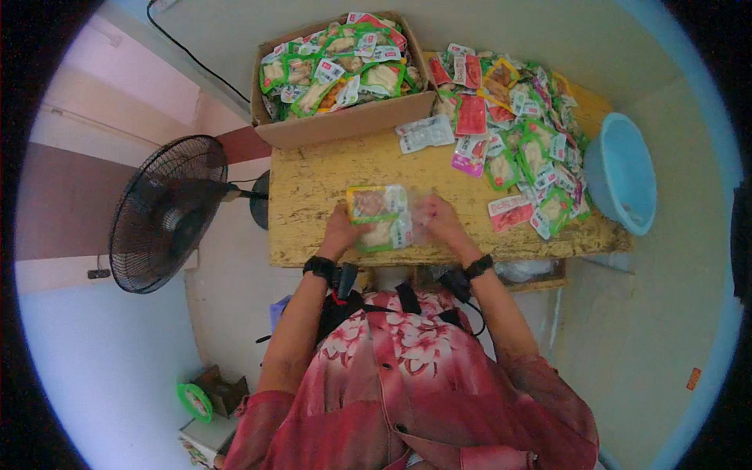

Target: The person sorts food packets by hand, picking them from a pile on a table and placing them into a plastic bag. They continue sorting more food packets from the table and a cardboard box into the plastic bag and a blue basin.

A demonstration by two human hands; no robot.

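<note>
My left hand (343, 230) grips the left edge of small food packets held over the yellow wooden table (311, 170). One packet with a yellow and green border (376, 202) lies above a green-bordered one (379, 235), and they touch. At their right side is my right hand (437, 220), fingers bent and blurred, with something clear and whitish by the fingertips; whether it grips this cannot be told. Beyond my hands, a silvery packet (426, 134) lies in front of an open cardboard box (346, 123) full of similar packets.
A heap of mixed packets (529, 147) covers the table's right part, with a red packet (510, 212) at its near edge. A light blue plastic basin (620, 173) stands at the far right. Left of the table is a black fan (170, 214). Walls border the table behind and right.
</note>
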